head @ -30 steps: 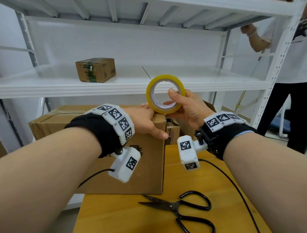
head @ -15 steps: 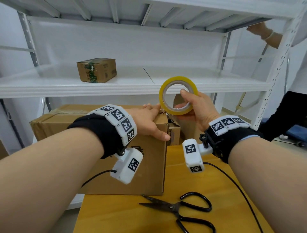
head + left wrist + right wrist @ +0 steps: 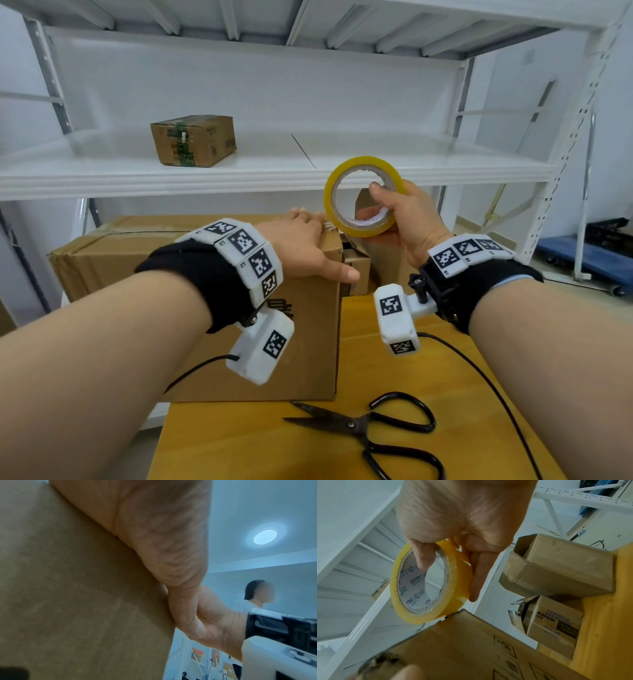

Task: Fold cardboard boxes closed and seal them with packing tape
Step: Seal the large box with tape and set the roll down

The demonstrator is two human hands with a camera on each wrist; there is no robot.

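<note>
1. black-handled scissors (image 3: 370, 433) lie nearest on the yellow wooden counter (image 3: 239, 442), blades apart.
2. the large cardboard box (image 3: 301, 342) stands behind them at the counter's left edge.
3. the left hand (image 3: 301, 250) lies flat on the box's top right corner, fingers straight, thumb over the front edge.
4. the right hand (image 3: 407, 219) holds the yellow packing tape roll (image 3: 363, 197) upright just above that corner, thumb through its core.
5. two smaller open boxes (image 3: 556, 588) sit behind.
6. a small taped box (image 3: 193, 140) rests on the white shelf (image 3: 411, 161).
</note>
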